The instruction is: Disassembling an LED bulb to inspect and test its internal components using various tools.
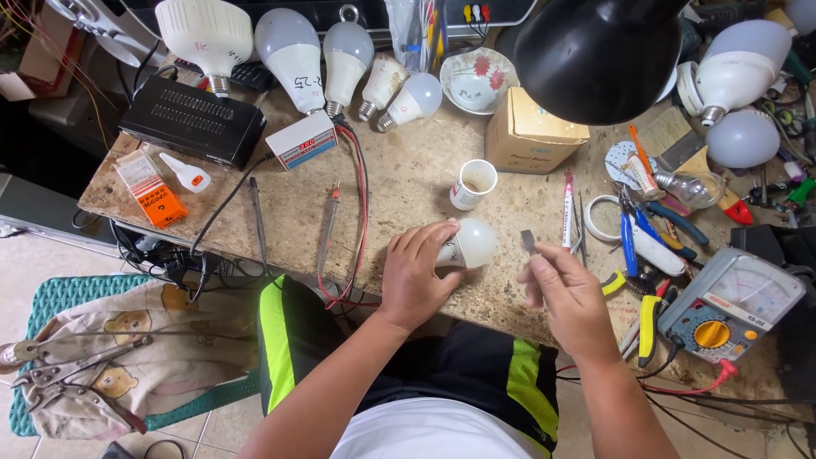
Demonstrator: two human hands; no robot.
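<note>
Left hand: my left hand (414, 274) wraps around the base of the small white frosted plastic bulb (470, 244), which lies on its side on the worn speckled workbench top (408, 174).
Right hand: my right hand (568, 293) pinches a small flat grey metal blade (528, 241) between thumb and fingertips, its tip just beside the bulb's dome.
Slip risk: I judge the blade could skid off the smooth dome and nick my left fingers.
Roll risk: the bulb is round and lies near the front edge; loosen my grip and it could roll onto my lap.
Right side: crowded; blue-handled pliers (631, 242), a pink pen (567, 212) and a grey analogue multimeter (733, 304) hem in my elbow.
Open room: bare top left of the bulb, up to the red and black probe leads (361, 204).
Overhead: a black lamp shade (599, 51) hangs over the back of the bench.
</note>
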